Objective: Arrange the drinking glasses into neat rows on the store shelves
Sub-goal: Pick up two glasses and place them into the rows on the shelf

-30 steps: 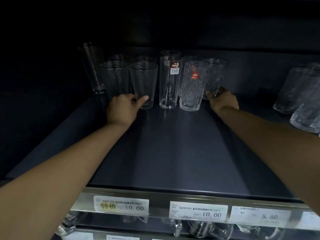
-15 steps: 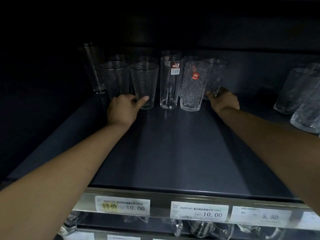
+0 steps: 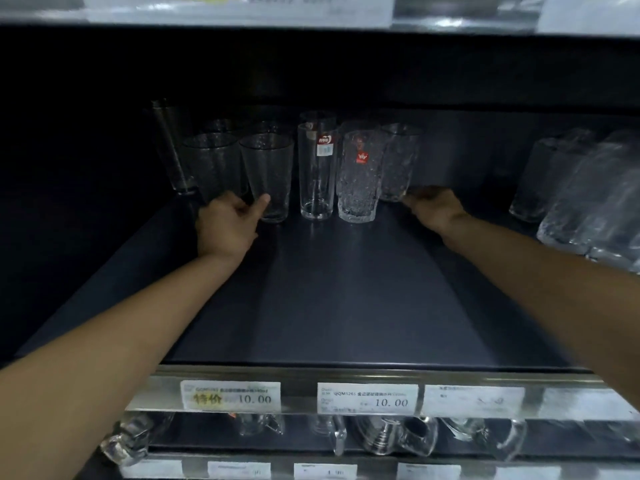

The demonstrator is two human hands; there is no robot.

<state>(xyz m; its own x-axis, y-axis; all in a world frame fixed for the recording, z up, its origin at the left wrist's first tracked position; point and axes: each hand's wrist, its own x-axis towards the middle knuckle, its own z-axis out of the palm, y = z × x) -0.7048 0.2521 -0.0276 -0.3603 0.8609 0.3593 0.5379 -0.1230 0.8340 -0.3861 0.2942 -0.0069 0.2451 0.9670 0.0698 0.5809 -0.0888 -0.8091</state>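
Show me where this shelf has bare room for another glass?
Bare: the front of the shelf, from the price rail to the hands, and the strip between the right hand and the frosted glasses. Crowded: the back row, where the left hand grips a tapered glass.

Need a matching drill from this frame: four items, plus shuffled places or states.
1 left hand
2 right hand
3 smooth straight glass
4 knobbly glass

A small red sticker
B thumb against tapered glass
C red-over-white label
D touching rear textured glass base

Pairs: 1-B, 2-D, 3-C, 4-A
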